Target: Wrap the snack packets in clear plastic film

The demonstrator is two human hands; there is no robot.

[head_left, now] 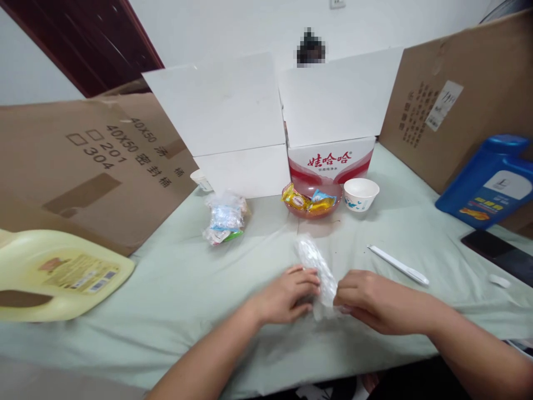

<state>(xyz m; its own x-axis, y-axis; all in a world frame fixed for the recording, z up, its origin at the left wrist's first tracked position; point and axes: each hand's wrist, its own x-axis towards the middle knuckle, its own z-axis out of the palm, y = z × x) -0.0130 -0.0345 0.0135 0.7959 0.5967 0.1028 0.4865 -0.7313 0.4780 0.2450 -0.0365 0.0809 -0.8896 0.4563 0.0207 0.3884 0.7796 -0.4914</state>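
Note:
A crumpled clear plastic bag (318,264) lies lengthwise on the cloth between my hands. My left hand (287,294) holds its left side, fingers bent against the plastic and thumb lower down. On the opposite side, my right hand (370,300) is closed in a pinch on the bag's near end. Past the bag stands a reddish translucent bowl (297,210) with gold and blue wrapped snacks (320,201) in it. A white paper cup (360,195) is just right of the bowl. To the left lies a clear bundle of wrapped packets (226,216).
White carton (245,172) and brown cardboard panels (54,166) wall in the back and sides. A yellow jug (83,272) lies at left. At right are a white pen-like tool (397,264), a blue bottle (478,189) and a dark phone (499,254). Pale green cloth (175,300) covers the surface.

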